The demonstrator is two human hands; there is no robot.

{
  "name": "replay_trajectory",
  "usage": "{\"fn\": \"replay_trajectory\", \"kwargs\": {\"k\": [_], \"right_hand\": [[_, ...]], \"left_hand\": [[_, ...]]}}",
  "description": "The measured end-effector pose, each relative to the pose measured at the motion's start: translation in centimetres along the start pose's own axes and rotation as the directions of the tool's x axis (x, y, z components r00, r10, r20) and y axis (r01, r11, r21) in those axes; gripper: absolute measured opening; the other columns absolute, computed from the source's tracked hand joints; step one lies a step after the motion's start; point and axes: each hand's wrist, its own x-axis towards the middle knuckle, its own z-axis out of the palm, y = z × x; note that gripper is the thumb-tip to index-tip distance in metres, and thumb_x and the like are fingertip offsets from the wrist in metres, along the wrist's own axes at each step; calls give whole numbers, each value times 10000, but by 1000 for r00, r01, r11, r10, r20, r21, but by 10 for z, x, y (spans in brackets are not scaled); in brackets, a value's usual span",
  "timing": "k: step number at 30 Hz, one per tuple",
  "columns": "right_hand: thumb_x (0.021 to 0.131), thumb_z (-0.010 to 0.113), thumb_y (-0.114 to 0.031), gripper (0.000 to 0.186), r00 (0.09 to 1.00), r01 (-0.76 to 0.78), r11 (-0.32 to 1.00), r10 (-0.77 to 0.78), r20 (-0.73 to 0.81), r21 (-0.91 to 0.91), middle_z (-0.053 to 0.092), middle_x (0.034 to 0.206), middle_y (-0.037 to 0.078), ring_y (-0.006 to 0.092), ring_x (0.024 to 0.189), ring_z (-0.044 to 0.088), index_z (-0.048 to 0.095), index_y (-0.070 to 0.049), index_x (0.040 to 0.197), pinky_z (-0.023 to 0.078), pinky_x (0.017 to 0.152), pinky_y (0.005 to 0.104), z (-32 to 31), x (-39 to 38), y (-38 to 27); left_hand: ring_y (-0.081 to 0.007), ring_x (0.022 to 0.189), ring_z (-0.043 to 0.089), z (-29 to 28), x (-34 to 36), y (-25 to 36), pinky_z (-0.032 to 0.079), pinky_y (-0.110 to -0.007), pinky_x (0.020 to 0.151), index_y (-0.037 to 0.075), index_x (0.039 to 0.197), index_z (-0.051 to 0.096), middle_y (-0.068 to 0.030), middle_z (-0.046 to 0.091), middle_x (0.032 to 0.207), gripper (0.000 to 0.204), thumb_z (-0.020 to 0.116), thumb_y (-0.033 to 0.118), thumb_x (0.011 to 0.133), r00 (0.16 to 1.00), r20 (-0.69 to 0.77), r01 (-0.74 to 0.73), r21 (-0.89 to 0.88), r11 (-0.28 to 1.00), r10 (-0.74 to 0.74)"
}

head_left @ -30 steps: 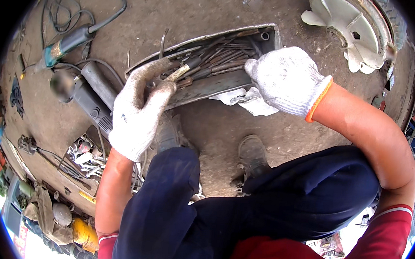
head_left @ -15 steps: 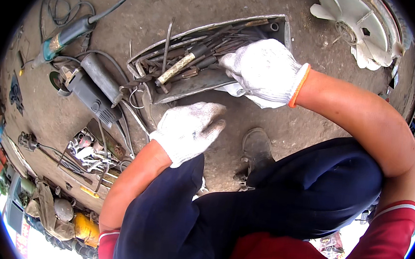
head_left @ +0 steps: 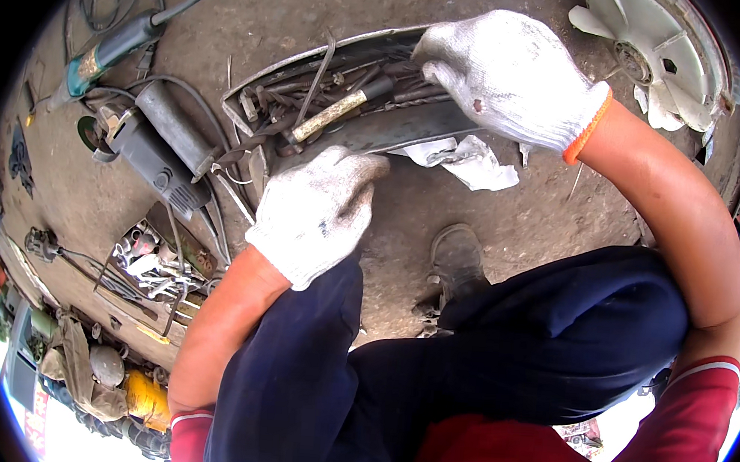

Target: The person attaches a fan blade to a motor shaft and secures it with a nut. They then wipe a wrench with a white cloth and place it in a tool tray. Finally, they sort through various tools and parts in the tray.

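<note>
A long metal tray (head_left: 368, 134) full of rusty rods, bits and small steel pieces lies on the ground ahead of me. A thick rod with a pale, worn sleeve (head_left: 331, 117) and a bent thin rod (head_left: 317, 80) lie on its contents. My right hand (head_left: 514, 78), in a white knitted glove, is closed over the tray's right end and hides that corner; what its fingers grip cannot be made out. Near the tray's front left edge, my gloved left hand (head_left: 315, 214) has its fingers curled together, with anything inside hidden. A crumpled white sheet (head_left: 469, 162) lies beside the tray.
To the left lie a grey angle grinder (head_left: 156, 163), a dark metal cylinder (head_left: 175, 130), a green-and-black power tool (head_left: 107, 58) with its cord, and a box of wrenches and sockets (head_left: 162, 259). A pale fan (head_left: 648, 57) stands far right. My shoe (head_left: 458, 254) is below the tray.
My right hand has moved up and right over the tray's end, uncovering the white sheet. My left hand has shifted slightly left and up toward the tray. The bent rod leans more to the right.
</note>
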Motion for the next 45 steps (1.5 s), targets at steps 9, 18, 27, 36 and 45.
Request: {"fn": "replay_trajectory", "kwargs": {"k": [9,18,27,36,45], "right_hand": [[1017,647,-264,267,998,-1,1000,-1,65,18,759,967,147,358,916,745,759,-82,1179,589,818,483,21,-16,2],[994,675,-269,246,958,116,965,-172,-229,-236,767,923,89,305,848,754,776,-161,1191,599,721,439,24,-18,25],[999,698,-295,241,975,77,973,-119,-189,-218,785,984,93,310,895,764,776,-147,1173,601,765,438,6,-12,20],[1002,693,-290,230,964,105,984,-136,-230,-141,775,973,109,327,895,754,774,-145,1160,595,783,447,8,-28,25],[1021,655,-282,229,999,8,1000,-8,35,-7,739,905,150,360,883,738,760,-131,1157,577,791,497,3,-29,9]], "left_hand": [[-400,1003,745,-16,36,12,615,-465,866,74,1230,735,-177,741,1207,330,613,62,923,998,68,-32,219,975,17],[-398,1119,725,-7,68,-9,591,-477,969,81,1336,691,-155,720,1341,446,514,54,927,949,315,-133,340,931,20],[-343,966,784,-1,104,3,635,-455,778,69,1158,731,-175,764,1130,227,627,103,959,827,560,-400,640,656,-42],[-308,867,780,-15,81,-30,634,-456,726,152,1384,652,-132,706,1084,367,588,159,1023,942,322,-220,805,551,-94],[-313,900,774,-37,67,-34,643,-474,742,218,1382,678,-102,688,1144,359,601,182,1033,980,200,-157,822,547,-20]]}}
